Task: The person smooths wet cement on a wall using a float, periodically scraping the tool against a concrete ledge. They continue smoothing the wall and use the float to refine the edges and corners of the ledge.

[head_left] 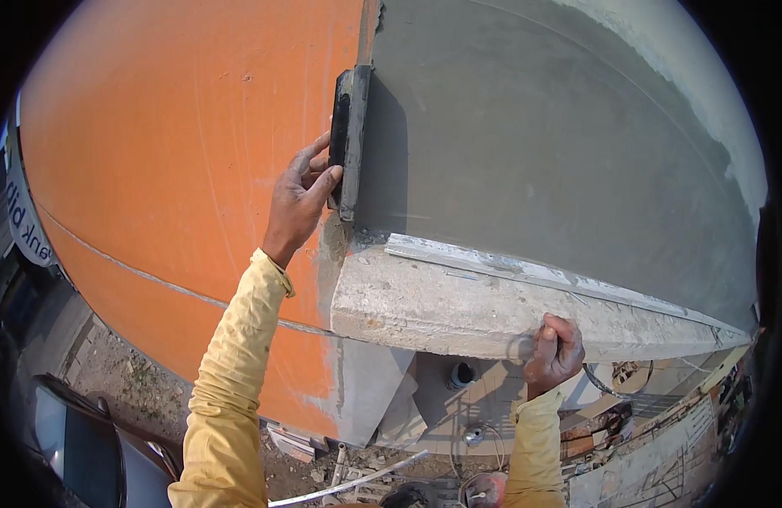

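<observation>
Float (350,148) stands upright at the corner between the orange wall (179,152) and the grey plaster (535,127); the left hand (303,199) pinches its black back between thumb and fingers; it is likely light and stiff, perhaps slippery if wet, best held mid-back; below, a pot (453,383) shows a dark mouth, contents unclear; the right hand (554,351) curls closed beside the ledge (442,305), whether on anything I cannot tell.
</observation>
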A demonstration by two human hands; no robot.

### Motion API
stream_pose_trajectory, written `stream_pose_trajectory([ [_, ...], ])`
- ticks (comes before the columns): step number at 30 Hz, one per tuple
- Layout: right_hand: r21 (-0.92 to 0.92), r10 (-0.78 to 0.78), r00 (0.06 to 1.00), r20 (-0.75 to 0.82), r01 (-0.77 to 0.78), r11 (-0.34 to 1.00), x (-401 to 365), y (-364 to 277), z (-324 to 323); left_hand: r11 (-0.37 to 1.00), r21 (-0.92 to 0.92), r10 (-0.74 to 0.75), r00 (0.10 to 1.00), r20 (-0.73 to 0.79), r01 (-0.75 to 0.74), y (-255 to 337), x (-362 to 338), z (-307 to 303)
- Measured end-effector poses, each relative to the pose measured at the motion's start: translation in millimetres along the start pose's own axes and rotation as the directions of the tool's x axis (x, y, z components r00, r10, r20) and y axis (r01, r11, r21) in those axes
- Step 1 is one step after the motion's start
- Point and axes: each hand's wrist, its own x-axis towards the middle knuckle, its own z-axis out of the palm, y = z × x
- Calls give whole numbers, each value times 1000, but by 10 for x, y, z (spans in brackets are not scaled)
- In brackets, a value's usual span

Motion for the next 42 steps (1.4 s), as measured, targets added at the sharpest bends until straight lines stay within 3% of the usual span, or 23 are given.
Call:
stream_pose_trajectory([
  [17,-14,34,999,25,-34,999,-33,11,-52,981,-166,-90,995,43,96,-323,-377,-99],
  [26,4,35,999,5,-35,999,1,-14,-6,982,-142,-122,992,43,127,-376,-390,-161],
  [33,-6,14,1000,-16,-14,1000,-44,39,-8,978,-112,-171,983,59,177,-652,-837,-207],
  [40,-20,-14,1000,-6,14,1000,-3,27,-9,935,-53,-350,936,42,352,-985,-1651,-344],
  [42,-38,-37,999,9,37,999,6,20,5,955,-77,-290,957,-14,288,-921,-1539,-388],
])
